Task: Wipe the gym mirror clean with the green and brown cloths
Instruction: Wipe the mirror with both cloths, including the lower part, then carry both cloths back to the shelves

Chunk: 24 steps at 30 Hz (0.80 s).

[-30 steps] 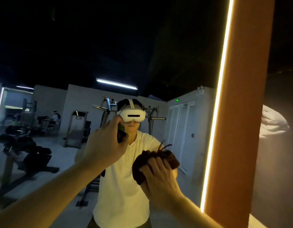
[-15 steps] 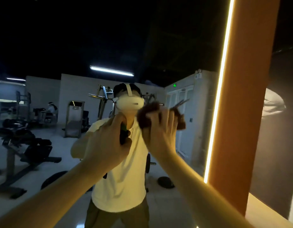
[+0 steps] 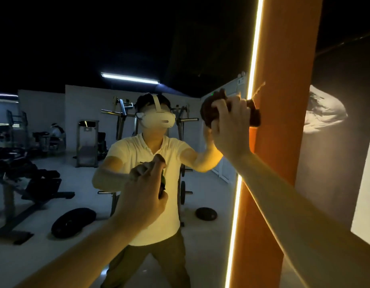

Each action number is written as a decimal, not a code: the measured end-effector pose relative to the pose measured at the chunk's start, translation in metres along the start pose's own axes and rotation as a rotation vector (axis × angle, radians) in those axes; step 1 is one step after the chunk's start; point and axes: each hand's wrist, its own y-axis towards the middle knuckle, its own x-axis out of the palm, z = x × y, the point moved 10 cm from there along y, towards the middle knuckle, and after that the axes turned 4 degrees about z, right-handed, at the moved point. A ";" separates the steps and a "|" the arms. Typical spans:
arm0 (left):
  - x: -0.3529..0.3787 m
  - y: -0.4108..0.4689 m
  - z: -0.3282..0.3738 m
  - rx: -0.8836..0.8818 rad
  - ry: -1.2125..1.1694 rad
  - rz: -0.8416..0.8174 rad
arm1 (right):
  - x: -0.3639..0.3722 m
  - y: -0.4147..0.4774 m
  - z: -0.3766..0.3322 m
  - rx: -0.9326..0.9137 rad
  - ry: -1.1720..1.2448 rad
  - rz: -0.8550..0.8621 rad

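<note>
The gym mirror (image 3: 55,142) fills the left and middle of the head view and reflects a person in a pale shirt and the gym. My right hand (image 3: 230,129) grips the bunched brown cloth (image 3: 209,109) and holds it against the glass at the mirror's right edge, beside the lit strip. My left hand (image 3: 142,196) is lower, in front of the reflected torso, curled round the dark green cloth (image 3: 163,181), of which only a sliver shows past the fingers.
A glowing light strip (image 3: 249,96) runs down the mirror's right edge, next to an orange panel (image 3: 284,121) and a grey wall (image 3: 329,173). Reflected weight machines (image 3: 13,173) and plates (image 3: 72,222) stand on the floor behind me.
My right hand has swept the brown cloth up and to the right, as far as the mirror's lit edge. My left hand with the green cloth has dropped lower.
</note>
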 end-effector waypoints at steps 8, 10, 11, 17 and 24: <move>0.015 -0.017 0.019 0.017 -0.041 -0.002 | 0.018 -0.133 0.008 0.191 0.088 0.053; 0.020 -0.024 0.022 0.005 -0.069 -0.007 | 0.022 -0.163 0.005 0.216 0.140 0.001; 0.022 -0.028 0.024 -0.010 -0.080 -0.015 | 0.024 -0.178 0.004 0.240 0.146 -0.028; 0.036 -0.081 0.022 -0.142 -0.223 -0.096 | 0.034 -0.289 -0.045 0.298 0.261 -0.286; 0.043 -0.174 -0.019 -0.429 -0.444 -0.389 | 0.013 -0.366 -0.083 0.545 0.377 -0.744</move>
